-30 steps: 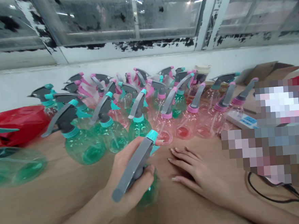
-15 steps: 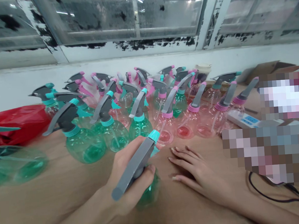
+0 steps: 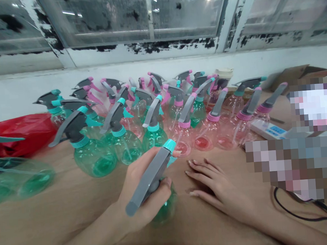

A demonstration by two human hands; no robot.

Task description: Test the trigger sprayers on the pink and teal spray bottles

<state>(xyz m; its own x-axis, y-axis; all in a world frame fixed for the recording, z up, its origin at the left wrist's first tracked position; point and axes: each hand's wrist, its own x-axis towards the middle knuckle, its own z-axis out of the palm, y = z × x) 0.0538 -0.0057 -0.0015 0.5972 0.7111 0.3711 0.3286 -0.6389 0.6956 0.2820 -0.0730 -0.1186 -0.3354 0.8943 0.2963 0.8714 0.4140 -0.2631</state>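
In the head view, a green spray bottle [image 3: 166,209] stands upright at the near middle of the wooden worktop [image 3: 74,212]. The left hand [image 3: 136,176] is closed round its neck, with the fingers wrapped under the grey trigger sprayer [image 3: 149,177]. The sprayer's teal nozzle [image 3: 169,145] points away towards the far side. The right hand [image 3: 215,189] lies flat and empty on the worktop just right of the bottle, fingers spread and pointing left, not touching it.

Just beyond the held bottle, other green spray bottles [image 3: 94,159] are massed to the left and pink spray bottles [image 3: 203,136] to the right. They are packed closely, in rows reaching back to the white wall under the window. A red plastic bag [image 3: 15,134] lies at the far left, a white power strip [image 3: 269,130] is seen right of the pink bottles, and a black cable [image 3: 295,213] curls at the near right.

The bottle appears empty and thin-walled, so it is judged light, smooth and easily dented if squeezed at the belly. It is also judged easily tipped, since the sprayer sits high. The stiffest and surest place to be held is judged to be the neck and collar under the sprayer, where it is gripped now.
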